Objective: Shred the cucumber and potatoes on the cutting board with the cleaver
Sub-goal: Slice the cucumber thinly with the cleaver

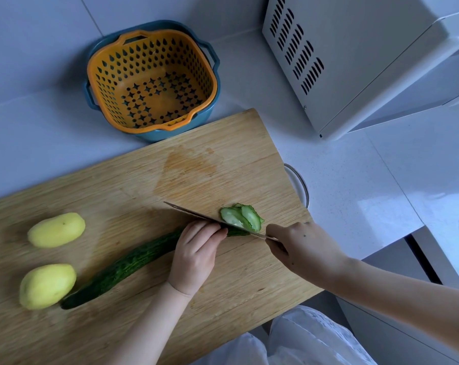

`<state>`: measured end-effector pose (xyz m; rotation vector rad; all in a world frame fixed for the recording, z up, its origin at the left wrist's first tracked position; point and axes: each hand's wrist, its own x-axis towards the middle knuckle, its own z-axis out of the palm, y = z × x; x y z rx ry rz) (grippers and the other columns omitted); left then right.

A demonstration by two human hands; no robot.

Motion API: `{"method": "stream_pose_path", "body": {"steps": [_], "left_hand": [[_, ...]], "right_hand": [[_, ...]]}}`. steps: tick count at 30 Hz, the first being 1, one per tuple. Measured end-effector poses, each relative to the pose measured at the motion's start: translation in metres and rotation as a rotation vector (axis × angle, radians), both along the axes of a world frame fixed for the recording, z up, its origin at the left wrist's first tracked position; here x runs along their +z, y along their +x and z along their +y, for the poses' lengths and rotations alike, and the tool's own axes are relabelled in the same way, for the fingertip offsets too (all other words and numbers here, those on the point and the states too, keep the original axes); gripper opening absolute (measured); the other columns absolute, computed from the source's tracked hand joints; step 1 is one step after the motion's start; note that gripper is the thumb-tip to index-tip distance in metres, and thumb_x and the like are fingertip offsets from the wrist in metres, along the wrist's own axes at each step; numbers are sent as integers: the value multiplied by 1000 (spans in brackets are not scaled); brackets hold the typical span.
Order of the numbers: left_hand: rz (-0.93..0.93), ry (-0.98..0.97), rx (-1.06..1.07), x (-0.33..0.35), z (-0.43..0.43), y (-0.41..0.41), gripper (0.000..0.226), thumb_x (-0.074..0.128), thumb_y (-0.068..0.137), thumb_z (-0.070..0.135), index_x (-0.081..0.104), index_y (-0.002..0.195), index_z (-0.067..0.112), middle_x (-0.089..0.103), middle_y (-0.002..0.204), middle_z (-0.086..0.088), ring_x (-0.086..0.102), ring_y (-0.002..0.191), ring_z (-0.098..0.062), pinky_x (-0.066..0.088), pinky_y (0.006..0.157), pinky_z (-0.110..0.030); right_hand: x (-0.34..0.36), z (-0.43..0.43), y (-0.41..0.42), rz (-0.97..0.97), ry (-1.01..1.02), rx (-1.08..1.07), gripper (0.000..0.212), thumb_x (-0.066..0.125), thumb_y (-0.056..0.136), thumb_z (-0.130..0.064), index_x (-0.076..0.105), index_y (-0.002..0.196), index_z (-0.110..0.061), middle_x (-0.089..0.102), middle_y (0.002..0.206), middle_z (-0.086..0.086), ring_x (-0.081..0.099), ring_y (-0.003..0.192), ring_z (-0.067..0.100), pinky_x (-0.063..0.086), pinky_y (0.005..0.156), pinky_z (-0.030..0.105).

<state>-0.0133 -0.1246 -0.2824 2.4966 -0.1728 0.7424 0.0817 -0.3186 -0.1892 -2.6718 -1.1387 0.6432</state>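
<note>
A long dark green cucumber (123, 268) lies slantwise on the wooden cutting board (223, 159). My left hand (196, 255) presses down on its right end, fingers curled against the cleaver (194, 213). My right hand (302, 248) grips the cleaver's handle; the blade stands edge-down across the cucumber's tip. Several thin cucumber slices (242, 217) lean together just right of the blade. Two peeled yellow potatoes (56, 229) (47, 285) rest at the board's left side, the nearer one touching the cucumber's far end.
An orange colander inside a blue basin (152, 80) stands on the counter behind the board. A white appliance with vent slots (354, 61) is at the back right. A glass lid's rim (300, 185) pokes out from under the board's right edge. The counter edge drops off at right.
</note>
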Motion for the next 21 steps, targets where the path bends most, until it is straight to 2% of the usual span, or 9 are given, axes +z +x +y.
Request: {"method": "stream_pose_path", "body": {"steps": [3,5,8,11,13,18,19,21], "left_hand": [[12,-5,-9,2,0,0,12,62,84,-3,74,84,-1,71,89,-14,59,94,-22,53,84,-38],[12,-12,-11,2,0,-1,12,62,84,-2,74,85,-1,70,90,-14,59,95,-21,53,85,-37],[-8,-22,-10,0,0,0,14,60,88,1,73,88,2,63,100,-7,57,94,-21,51,86,-35],[-33,-11,-20,-4,1,-1,12,58,89,2,63,98,8,56,104,-4,56,94,-21,49,89,-34],[-41,-4,-22,-5,2,-1,16,60,86,0,61,99,9,56,104,-4,55,93,-22,49,89,-35],[-31,8,-18,-3,1,0,13,60,85,-1,66,94,6,56,103,-5,55,93,-22,49,86,-37],[-28,11,-14,-3,1,0,12,60,85,-1,69,91,4,58,102,-6,56,92,-23,50,85,-37],[-11,8,-3,-2,0,-1,13,60,85,-2,73,86,1,63,96,-9,57,91,-23,51,83,-38]], "right_hand": [[-1,-2,5,83,-17,-18,18,43,95,-26,50,80,-19,49,55,0,45,48,21,38,50,29],[3,-5,7,114,17,-43,20,44,95,-25,49,77,-19,47,54,-2,38,45,15,31,47,24],[16,-10,3,52,74,-64,20,47,90,-26,51,72,-18,39,46,-5,25,37,9,23,40,19],[27,-13,-4,29,55,-55,19,44,86,-30,53,72,-20,36,43,-7,26,36,13,31,37,25],[30,-12,-5,9,30,-32,18,47,85,-28,54,71,-20,34,42,-7,27,36,14,32,35,25],[32,-6,-2,28,29,-3,17,55,81,-23,50,66,-19,19,44,-9,11,32,7,11,37,13],[30,-4,-1,8,27,-1,16,55,81,-23,50,66,-19,18,44,-9,13,33,8,11,37,14],[16,2,-1,-15,-3,14,17,51,89,-21,53,73,-16,25,46,-9,30,37,16,22,39,23]]}}
